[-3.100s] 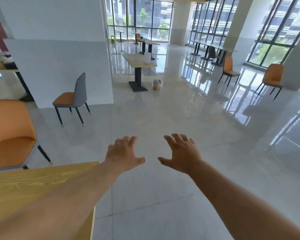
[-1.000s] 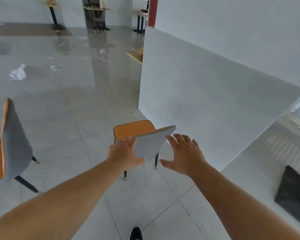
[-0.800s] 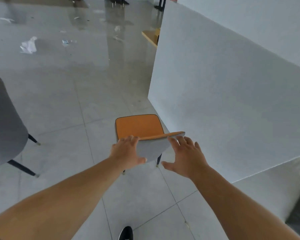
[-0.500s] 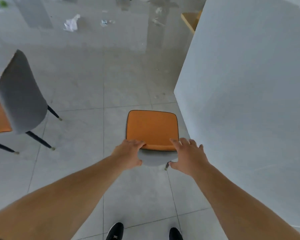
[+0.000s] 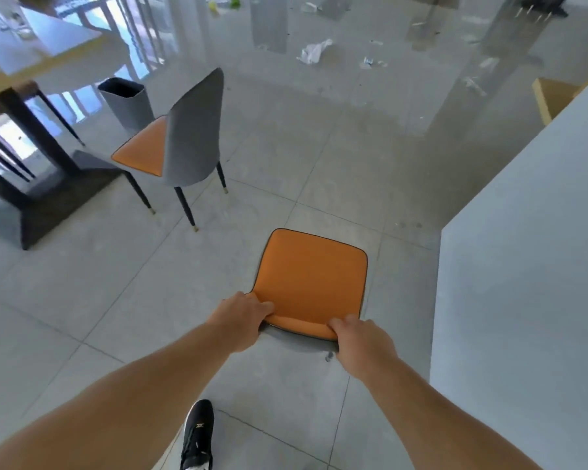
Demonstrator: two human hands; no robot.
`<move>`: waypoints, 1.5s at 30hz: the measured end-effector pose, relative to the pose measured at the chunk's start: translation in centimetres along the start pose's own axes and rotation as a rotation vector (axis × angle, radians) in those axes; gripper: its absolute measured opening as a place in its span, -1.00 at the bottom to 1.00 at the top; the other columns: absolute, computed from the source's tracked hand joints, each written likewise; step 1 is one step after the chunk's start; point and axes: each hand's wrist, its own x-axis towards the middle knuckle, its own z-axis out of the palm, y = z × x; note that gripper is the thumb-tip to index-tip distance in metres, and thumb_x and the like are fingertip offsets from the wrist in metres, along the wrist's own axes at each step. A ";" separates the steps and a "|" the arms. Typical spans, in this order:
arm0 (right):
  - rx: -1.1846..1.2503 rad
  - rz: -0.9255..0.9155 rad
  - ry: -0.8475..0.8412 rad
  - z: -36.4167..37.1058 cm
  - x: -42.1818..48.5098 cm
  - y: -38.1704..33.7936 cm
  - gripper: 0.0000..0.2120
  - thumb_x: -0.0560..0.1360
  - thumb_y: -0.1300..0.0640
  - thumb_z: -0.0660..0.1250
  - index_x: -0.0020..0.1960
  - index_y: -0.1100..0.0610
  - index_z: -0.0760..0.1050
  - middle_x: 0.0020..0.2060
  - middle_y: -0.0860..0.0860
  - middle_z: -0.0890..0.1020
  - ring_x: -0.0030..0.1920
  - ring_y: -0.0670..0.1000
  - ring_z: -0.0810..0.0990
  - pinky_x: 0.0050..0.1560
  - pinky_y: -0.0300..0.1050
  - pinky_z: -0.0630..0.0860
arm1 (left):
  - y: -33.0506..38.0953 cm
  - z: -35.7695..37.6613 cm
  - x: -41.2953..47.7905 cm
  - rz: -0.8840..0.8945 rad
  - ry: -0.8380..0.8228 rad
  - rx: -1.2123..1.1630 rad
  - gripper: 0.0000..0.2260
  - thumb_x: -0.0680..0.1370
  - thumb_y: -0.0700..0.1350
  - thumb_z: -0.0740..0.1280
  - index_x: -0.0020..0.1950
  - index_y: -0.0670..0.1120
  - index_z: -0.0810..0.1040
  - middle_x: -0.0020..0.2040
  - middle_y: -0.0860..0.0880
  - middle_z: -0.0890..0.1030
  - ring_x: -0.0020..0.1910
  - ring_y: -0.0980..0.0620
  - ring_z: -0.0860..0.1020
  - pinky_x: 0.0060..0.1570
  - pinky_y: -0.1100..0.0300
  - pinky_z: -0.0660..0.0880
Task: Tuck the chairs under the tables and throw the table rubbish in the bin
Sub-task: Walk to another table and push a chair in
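Now: both grips clamped on chair (image 5: 311, 278) backrest top, left hand (image 5: 241, 317), right hand (image 5: 360, 340) | chair stands on floor beside wall | worktop (image 5: 45, 59) lies far-left, left hand nearer | second chair (image 5: 180, 144) between.

No readable text; shoe (image 5: 197, 435) logo unclear.

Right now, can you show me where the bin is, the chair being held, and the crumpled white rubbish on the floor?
bin (image 5: 129, 106), head view, on its grey front wall.
held chair (image 5: 311, 276), head view, on the middle of its orange seat.
white rubbish (image 5: 313, 51), head view, on the crumpled middle.
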 end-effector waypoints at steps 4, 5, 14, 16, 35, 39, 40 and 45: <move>-0.087 -0.214 -0.015 -1.5 3.5 -8.5 -0.75 0.63 0.10 0.29 0.30 0.01 0.45 0.12 0.10 0.54 0.09 0.23 0.59 -0.03 0.07 0.54 | -7.3 1.1 -7.1 -0.204 -0.015 -0.104 -0.94 0.64 -0.01 0.30 0.08 0.15 0.47 -0.05 0.10 0.50 -0.03 -0.02 0.46 0.00 0.01 0.55; -0.111 -0.261 -0.011 -1.7 4.5 -10.9 -0.74 0.61 0.14 0.28 0.29 0.02 0.45 0.12 0.10 0.54 0.09 0.23 0.59 -0.04 0.06 0.49 | -9.1 1.4 -8.9 -0.256 -0.016 -0.132 -0.94 0.64 -0.01 0.30 0.08 0.16 0.46 -0.06 0.11 0.48 -0.03 -0.01 0.46 0.01 0.01 0.55; -0.273 -0.565 -0.024 -6.2 15.4 -32.5 -0.66 0.62 0.15 0.30 0.35 -0.09 0.44 0.17 0.07 0.50 0.18 0.21 0.50 0.12 0.12 0.55 | -25.2 3.2 -19.0 -0.670 -0.011 -0.294 -0.88 0.61 0.02 0.31 0.07 0.17 0.39 -0.01 0.06 0.51 -0.01 -0.03 0.47 0.12 -0.09 0.52; -0.303 -0.609 -0.025 -7.6 18.2 -36.9 -0.66 0.62 0.15 0.29 0.34 -0.13 0.46 0.16 0.05 0.51 0.17 0.19 0.50 0.12 0.11 0.55 | -28.9 2.9 -19.3 -0.755 -0.044 -0.259 -0.84 0.57 -0.03 0.32 0.07 0.13 0.37 -0.05 0.07 0.49 0.06 -0.08 0.50 0.30 -0.39 0.35; -0.478 -0.893 -0.045 -22.7 47.5 -61.8 -0.71 0.64 0.24 0.20 0.27 -0.07 0.45 0.06 0.08 0.47 0.07 0.18 0.52 0.05 0.18 0.62 | -59.3 -5.4 -12.0 -0.969 0.065 -0.517 -0.70 0.59 -0.19 0.17 0.24 0.15 0.42 -0.05 0.06 0.51 -0.12 -0.04 0.54 -0.21 0.08 0.49; -0.521 -0.958 -0.050 -26.0 54.9 -66.1 -0.72 0.66 0.22 0.19 0.28 -0.07 0.45 0.05 0.08 0.48 0.07 0.19 0.52 0.04 0.17 0.61 | -65.7 -8.0 -8.7 -1.022 0.073 -0.533 -0.72 0.58 -0.19 0.18 0.19 0.15 0.41 -0.03 0.06 0.53 -0.14 -0.03 0.53 -0.26 0.14 0.38; -0.531 -0.965 -0.049 -26.8 56.6 -67.2 -0.72 0.65 0.23 0.18 0.28 -0.07 0.45 0.04 0.08 0.48 0.06 0.19 0.53 0.03 0.17 0.62 | -67.4 -8.5 -7.9 -1.037 0.084 -0.535 -0.74 0.59 -0.18 0.19 0.18 0.15 0.42 -0.03 0.06 0.53 -0.15 -0.01 0.52 -0.27 0.15 0.37; -0.544 -0.984 -0.041 -30.4 64.5 -73.4 -0.74 0.64 0.22 0.17 0.19 -0.09 0.47 0.02 0.06 0.51 0.04 0.18 0.54 0.04 0.18 0.62 | -76.3 -10.1 -4.7 -1.083 0.135 -0.555 -0.80 0.58 -0.17 0.18 0.07 0.14 0.39 -0.12 0.07 0.50 -0.24 0.03 0.50 -0.27 0.11 0.47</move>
